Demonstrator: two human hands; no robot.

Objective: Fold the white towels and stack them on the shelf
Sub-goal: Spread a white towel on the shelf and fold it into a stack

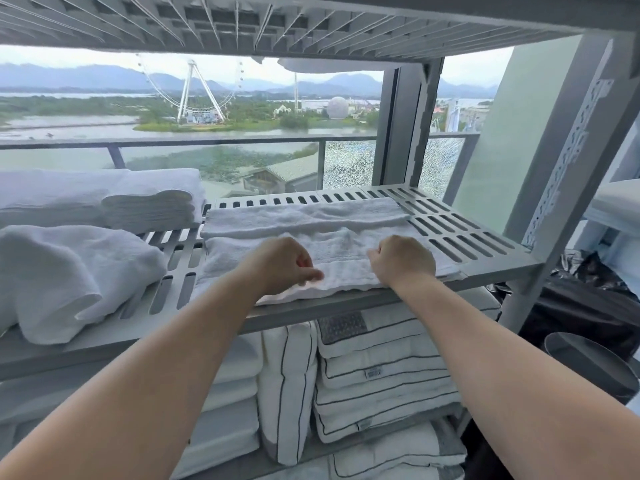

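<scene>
A white towel [339, 251] lies spread flat on the grey slatted shelf [460, 237], its far edge folded over into a long band. My left hand [284, 263] pinches the towel's near edge left of its middle. My right hand [403, 259] grips the same near edge further right, fingers curled into the cloth. A stack of folded white towels [145, 202] stands at the back left of the shelf. A loosely folded white towel [69, 275] lies at the front left.
Folded white linens with dark piping [377, 379] fill the shelf below. The upper shelf's underside [277, 22] hangs close overhead. A grey upright post [561, 174] bounds the right side, with black bags [581, 303] beyond it. A window and balcony rail lie behind.
</scene>
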